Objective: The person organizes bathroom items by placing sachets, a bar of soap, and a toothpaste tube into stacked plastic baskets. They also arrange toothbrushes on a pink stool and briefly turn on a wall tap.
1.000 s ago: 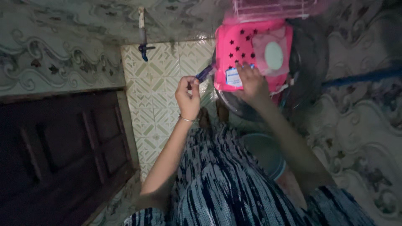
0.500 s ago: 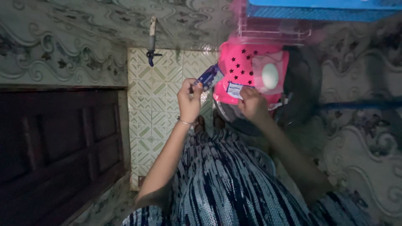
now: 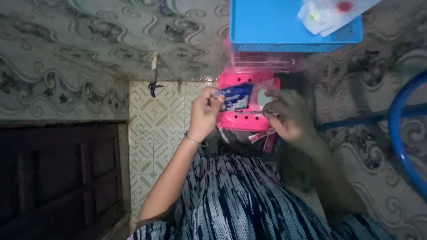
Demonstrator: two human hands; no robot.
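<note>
Up front, left hand (image 3: 203,116) pinches blue sachet (image 3: 235,97) beside pink basket (image 3: 249,120).

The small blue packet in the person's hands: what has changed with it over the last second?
The left hand has turned the blue packet broadside and brought it in front of the pink star-patterned basket. The right hand has left the basket's label and come close to the packet. The left grip stays pinched on the packet.

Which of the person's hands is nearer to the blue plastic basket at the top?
Right. The right hand lies below the blue plastic basket; the left hand sits farther left.
</note>
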